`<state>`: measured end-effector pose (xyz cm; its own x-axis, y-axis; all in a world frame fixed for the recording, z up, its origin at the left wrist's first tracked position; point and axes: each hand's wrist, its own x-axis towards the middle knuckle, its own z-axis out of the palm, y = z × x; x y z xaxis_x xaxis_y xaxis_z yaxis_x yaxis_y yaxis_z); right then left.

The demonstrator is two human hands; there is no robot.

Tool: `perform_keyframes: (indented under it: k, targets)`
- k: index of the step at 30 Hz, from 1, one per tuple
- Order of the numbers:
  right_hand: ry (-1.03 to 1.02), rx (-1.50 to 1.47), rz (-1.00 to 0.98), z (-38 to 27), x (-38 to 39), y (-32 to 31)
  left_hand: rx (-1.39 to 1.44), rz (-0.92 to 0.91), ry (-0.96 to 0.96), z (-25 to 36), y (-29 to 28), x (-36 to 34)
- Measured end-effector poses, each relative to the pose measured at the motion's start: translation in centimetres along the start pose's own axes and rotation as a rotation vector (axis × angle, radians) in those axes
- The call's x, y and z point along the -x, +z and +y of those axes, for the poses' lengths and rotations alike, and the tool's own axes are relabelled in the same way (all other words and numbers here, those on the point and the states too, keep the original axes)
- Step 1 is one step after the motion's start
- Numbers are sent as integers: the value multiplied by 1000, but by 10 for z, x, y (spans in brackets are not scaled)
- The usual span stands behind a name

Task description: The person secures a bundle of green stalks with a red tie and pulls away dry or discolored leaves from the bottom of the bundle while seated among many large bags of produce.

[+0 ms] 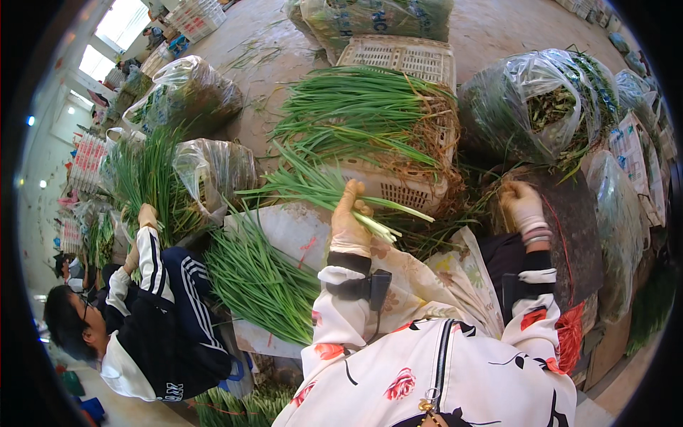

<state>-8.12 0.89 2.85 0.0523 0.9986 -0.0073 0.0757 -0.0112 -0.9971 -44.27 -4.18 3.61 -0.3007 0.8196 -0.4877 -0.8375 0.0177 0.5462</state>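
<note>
While leaf scraps (260,60) litter the room's floor (491,25), the left grip (350,219) clamps green stalks (313,188) (the right grip (521,203) I cannot tell).

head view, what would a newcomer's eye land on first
Probably the big heap of long green stalks on the pale crate, top centre, brown roots rightward. Next, the pale-stemmed bunch in the left hand, just below. A bulging clear bag stands at upper right.
</note>
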Motion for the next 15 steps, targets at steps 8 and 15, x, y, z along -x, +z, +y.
perform_keyframes:
  k: [8, 15]
  targets:
    - [207, 151, -585, -54, 75, 158, -83, -169, -8, -1, 1, 8]
    - [-440, 574, -616, -37, 51, 161, 88, -470, -141, -6, -15, 10]
